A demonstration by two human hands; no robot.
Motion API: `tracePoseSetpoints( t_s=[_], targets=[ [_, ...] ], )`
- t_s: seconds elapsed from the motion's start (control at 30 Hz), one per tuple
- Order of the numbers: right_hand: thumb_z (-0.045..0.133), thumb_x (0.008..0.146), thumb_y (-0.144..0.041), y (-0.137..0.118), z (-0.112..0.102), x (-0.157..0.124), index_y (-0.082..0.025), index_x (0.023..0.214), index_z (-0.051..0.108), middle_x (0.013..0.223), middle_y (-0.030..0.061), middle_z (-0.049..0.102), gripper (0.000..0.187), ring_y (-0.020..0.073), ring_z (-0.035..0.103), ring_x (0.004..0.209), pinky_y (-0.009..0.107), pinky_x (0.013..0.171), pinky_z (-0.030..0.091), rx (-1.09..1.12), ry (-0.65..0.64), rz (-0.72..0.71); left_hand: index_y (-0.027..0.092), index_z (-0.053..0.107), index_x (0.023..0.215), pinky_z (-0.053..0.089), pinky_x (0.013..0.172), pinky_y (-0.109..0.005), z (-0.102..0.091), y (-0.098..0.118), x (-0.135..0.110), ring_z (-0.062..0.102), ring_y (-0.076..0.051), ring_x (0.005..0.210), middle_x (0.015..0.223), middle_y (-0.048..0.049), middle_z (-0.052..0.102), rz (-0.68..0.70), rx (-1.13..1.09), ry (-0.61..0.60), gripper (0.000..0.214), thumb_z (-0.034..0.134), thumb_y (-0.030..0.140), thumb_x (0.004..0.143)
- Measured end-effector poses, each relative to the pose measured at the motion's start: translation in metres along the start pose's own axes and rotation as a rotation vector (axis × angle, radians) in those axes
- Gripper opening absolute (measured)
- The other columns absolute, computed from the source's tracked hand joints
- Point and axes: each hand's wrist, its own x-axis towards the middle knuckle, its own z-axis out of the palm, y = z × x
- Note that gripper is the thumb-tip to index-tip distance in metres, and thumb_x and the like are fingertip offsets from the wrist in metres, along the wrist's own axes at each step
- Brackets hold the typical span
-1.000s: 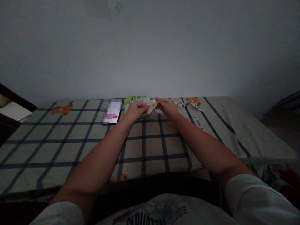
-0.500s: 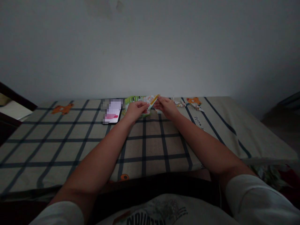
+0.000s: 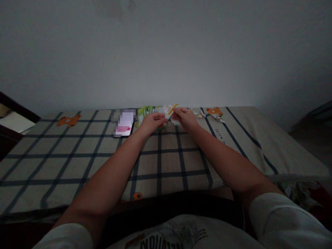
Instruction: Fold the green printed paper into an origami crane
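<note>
My left hand [image 3: 151,122] and my right hand [image 3: 184,118] meet far out over a checked bed sheet [image 3: 77,155]. Both pinch a small printed piece of paper [image 3: 169,110], white with orange and yellow marks, held between the fingertips just above the sheet. Under and behind the hands lies a spread of green and white printed paper sheets [image 3: 146,111]. The room is dim and the paper's fold is too small to make out.
A lit phone [image 3: 125,123] lies on the sheet left of my left hand. Small folded paper figures [image 3: 207,115] lie to the right of my right hand. A grey wall stands right behind the bed. Dark furniture [image 3: 10,114] is at the far left.
The piece of paper has been turned and lifted slightly between my fingertips. Both hands stay in nearly the same place.
</note>
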Motion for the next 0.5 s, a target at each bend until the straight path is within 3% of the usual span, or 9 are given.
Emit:
tracePoseSetpoints(
  t_s=[0.1, 0.2, 0.37, 0.5],
  targets=[
    [0.083, 0.061, -0.053, -0.0003, -0.0001, -0.0001, -0.019, 0.07, 0.068, 0.067, 0.0003, 0.068, 0.038, 0.0098, 0.061, 0.062, 0.024, 0.064, 0.052, 0.013, -0.016, -0.008, 0.014, 0.07, 0.092, 0.054, 0.072, -0.03, -0.0008, -0.0036, 0.0018, 0.061, -0.012, 0.067, 0.074, -0.0001, 0.067, 0.044, 0.007, -0.046, 0.039, 0.084, 0.028, 0.057],
    [0.084, 0.061, -0.051, -0.001, -0.0005, 0.0002, -0.019, 0.071, 0.069, 0.067, 0.0002, 0.068, 0.037, 0.0095, 0.061, 0.062, 0.024, 0.063, 0.052, 0.051, -0.028, -0.01, 0.015, 0.069, 0.11, 0.052, 0.071, -0.028, -0.0019, -0.0056, 0.0025, 0.061, -0.012, 0.069, 0.077, -0.0001, 0.066, 0.096, 0.04, -0.096, 0.053, 0.082, 0.028, 0.06],
    [0.084, 0.06, -0.048, -0.0022, -0.001, 0.0003, -0.018, 0.071, 0.069, 0.065, 0.0002, 0.068, 0.036, 0.0096, 0.061, 0.06, 0.023, 0.06, 0.049, 0.051, -0.014, 0.018, 0.021, 0.048, 0.142, 0.054, 0.075, -0.028, -0.0043, -0.0084, 0.0038, 0.063, -0.016, 0.09, 0.121, -0.0116, 0.061, 0.255, 0.166, -0.015, 0.092, 0.086, 0.027, 0.058],
    [0.083, 0.064, -0.046, -0.0038, -0.0009, -0.0009, -0.018, 0.072, 0.069, 0.066, 0.0001, 0.068, 0.032, 0.0102, 0.06, 0.061, 0.024, 0.063, 0.05, 0.025, -0.033, 0.028, 0.027, 0.047, 0.144, 0.055, 0.075, -0.03, -0.006, -0.0109, 0.0042, 0.061, -0.019, 0.098, 0.135, -0.0139, 0.053, 0.353, 0.305, -0.028, 0.091, 0.085, 0.03, 0.061]
  ],
)
